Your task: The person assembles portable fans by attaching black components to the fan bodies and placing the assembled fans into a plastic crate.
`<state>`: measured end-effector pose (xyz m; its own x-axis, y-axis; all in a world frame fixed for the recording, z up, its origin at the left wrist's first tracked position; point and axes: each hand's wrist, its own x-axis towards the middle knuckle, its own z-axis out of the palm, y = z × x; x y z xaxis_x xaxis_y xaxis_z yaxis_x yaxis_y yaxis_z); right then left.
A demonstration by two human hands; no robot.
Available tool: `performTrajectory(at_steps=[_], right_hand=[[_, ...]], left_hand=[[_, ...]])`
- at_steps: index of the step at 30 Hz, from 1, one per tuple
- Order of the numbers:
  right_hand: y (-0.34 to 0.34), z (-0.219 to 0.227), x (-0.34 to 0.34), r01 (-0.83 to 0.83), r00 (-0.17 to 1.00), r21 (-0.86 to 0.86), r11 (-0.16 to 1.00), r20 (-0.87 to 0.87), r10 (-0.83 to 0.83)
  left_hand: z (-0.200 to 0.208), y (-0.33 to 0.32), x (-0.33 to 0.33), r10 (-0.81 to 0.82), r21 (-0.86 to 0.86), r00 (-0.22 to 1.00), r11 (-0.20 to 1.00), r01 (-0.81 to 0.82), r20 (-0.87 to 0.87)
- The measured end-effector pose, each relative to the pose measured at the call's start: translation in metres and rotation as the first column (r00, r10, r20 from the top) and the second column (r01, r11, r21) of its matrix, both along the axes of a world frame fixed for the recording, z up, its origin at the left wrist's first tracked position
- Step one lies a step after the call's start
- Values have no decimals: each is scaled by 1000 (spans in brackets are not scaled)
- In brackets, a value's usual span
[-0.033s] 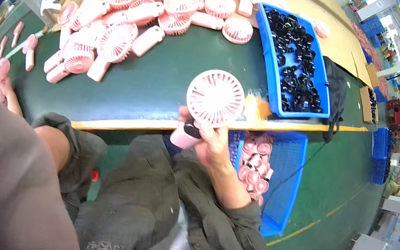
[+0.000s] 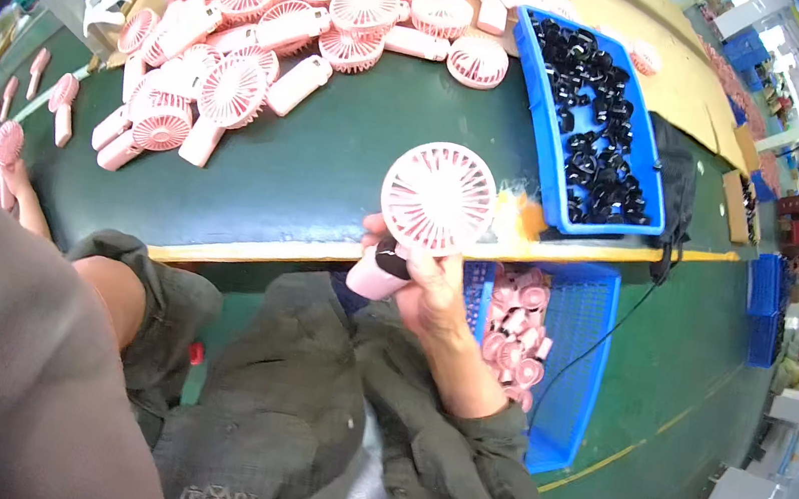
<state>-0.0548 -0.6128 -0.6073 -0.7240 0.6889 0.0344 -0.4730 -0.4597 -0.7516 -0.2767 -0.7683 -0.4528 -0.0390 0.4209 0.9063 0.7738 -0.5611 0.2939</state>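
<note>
Pink plastic handheld fan with a round slatted grille is held up in the person's right hand, in front of the yellowish front edge of the long green tabletop, its grille turned toward the camera. The fingers are wrapped around it, with the thumb just under the grille and fingertips showing beyond the short pink handle, which tilts down to the left; a glossy black piece sits between handle and grille. The left hand is out of view, so I cannot tell how its fingers stand. On the far part of the tabletop lies a big loose heap of similar pink fans, piled over one another, well apart from the held fan. Right of the heap, a shallow rectangular blue plastic tray contains many small glossy black plastic parts. Just beside the tray's near left corner is a crumpled orange and clear plastic wrapper. Below the front edge, to the right of the right hand, a deep blue perforated plastic basket holds a pile of pink pieces with black bits. At the far left, a co-worker's hand grasps another pink fan.
</note>
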Motion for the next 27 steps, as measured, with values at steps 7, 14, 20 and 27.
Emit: performTrajectory(at_steps=[7,14,20,27], right_hand=[[7,12,6,-53,996,-85,995,-71,46],[16,0,8,15,996,-355,935,-81,-46],[17,-2,1,-81,992,-358,930,-116,42],[15,0,-8,26,999,-281,959,-14,-31]], left_hand=[[12,-18,2,-68,27,997,997,67,38],[3,21,34,-138,5,989,990,138,61],[-85,34,97,390,-727,839,687,9,379],[-136,53,122,333,-583,484,362,727,810]])
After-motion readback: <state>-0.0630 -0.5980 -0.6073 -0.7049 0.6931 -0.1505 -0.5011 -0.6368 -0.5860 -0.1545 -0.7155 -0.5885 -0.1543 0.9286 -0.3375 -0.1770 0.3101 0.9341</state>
